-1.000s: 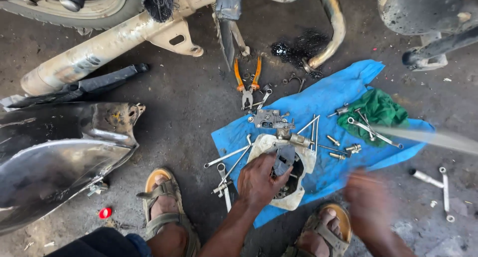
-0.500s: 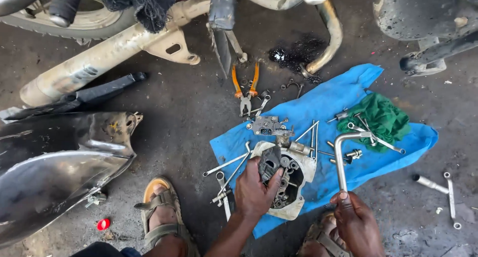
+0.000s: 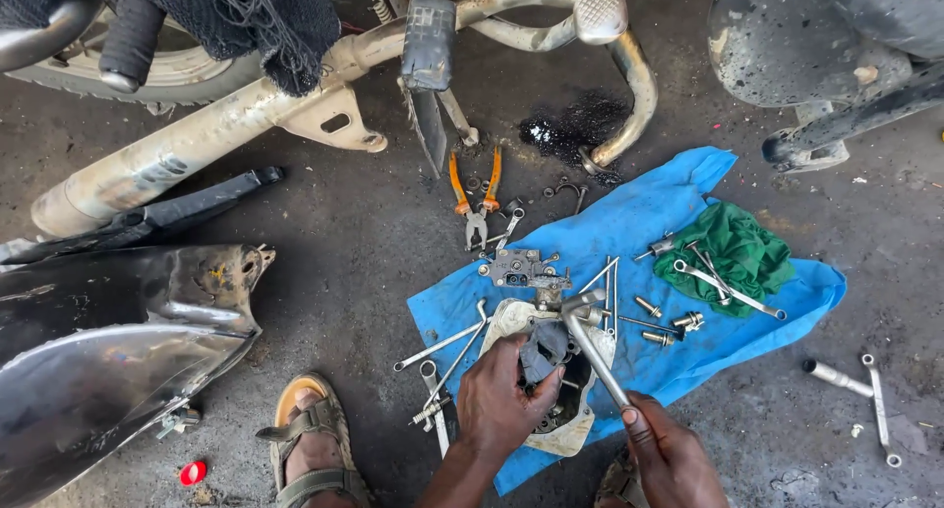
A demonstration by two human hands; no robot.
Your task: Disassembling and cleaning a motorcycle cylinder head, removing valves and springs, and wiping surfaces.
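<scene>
My left hand (image 3: pixel 501 402) grips a pale metal engine cover (image 3: pixel 570 431) lying on a blue cloth (image 3: pixel 629 223), fingers over its dark inner opening. My right hand (image 3: pixel 671 451) holds the shaft of a bent L-shaped socket wrench (image 3: pixel 590 346), whose head sits at the cover's top edge. A small grey metal part (image 3: pixel 521 268) lies just above the cover. Several spanners (image 3: pixel 442 356) lie left of my left hand, partly on the cloth.
Orange-handled pliers (image 3: pixel 474 195) lie on the oily concrete above the cloth. A green rag (image 3: pixel 737 247) with wrenches and bolts sits on the cloth's right. A motorcycle exhaust (image 3: pixel 197 144), footpeg, body panel (image 3: pixel 108 360), loose tools (image 3: pixel 865 385) and my sandalled foot (image 3: pixel 310 444) surround it.
My right hand brought the L-shaped wrench from the right over to the engine cover, its head now at the cover's top. My left hand stayed on the cover.
</scene>
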